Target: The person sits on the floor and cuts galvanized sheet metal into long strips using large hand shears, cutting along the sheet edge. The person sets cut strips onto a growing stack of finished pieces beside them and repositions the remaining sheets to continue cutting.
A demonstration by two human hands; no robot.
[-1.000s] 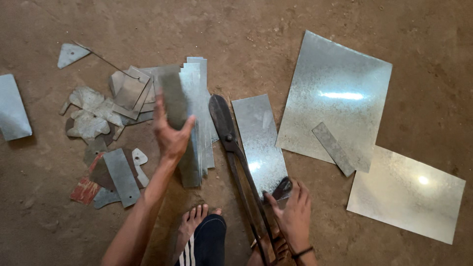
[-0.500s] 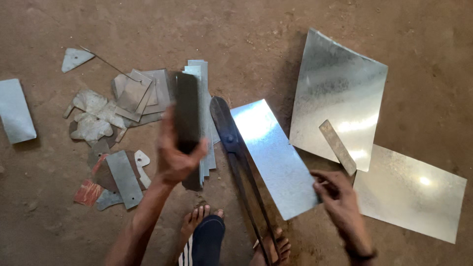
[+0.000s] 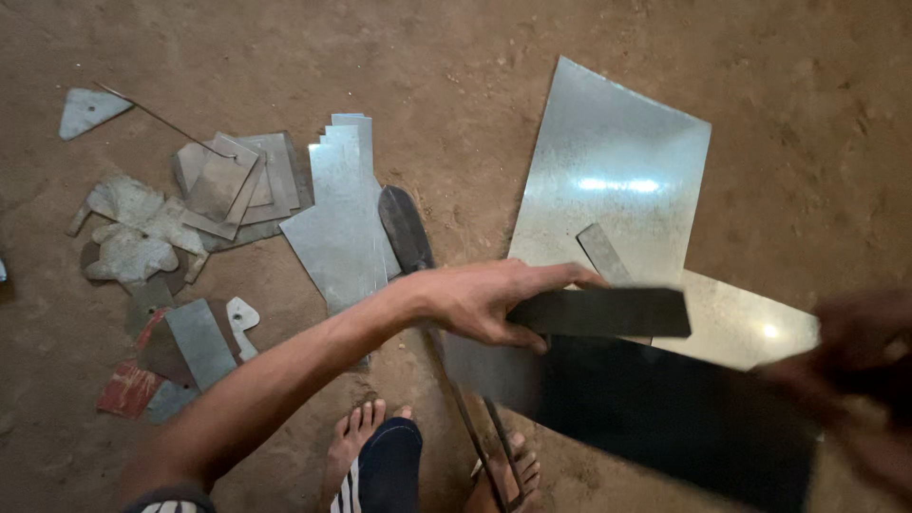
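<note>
Left hand stretched across the middle of the dirt floor, thumb underneath and fingers laid out long on top, pinched on one end of a dark metal strip held level and pointing toward the right edge. Right hand at the right edge of the floor, blurred; hard to tell whether its fingers are closed or apart, though seemingly at the edge of a dark sheet tilted just under the strip. Beneath the left wrist, long shears lying on the floor, blade tip toward the far edge, handles running back between two bare feet at the near edge. Just left of the shears, a stack of narrow cut strips. Farther toward the left edge, a loose heap of offcuts, crumpled scraps and a few small plates, with one reddish piece near the left near corner. Behind the held strip, a large shiny sheet curling up at its far edge, a short grey strip resting on it, and a second bright sheet partly tucked beneath, toward the right edge.
</note>
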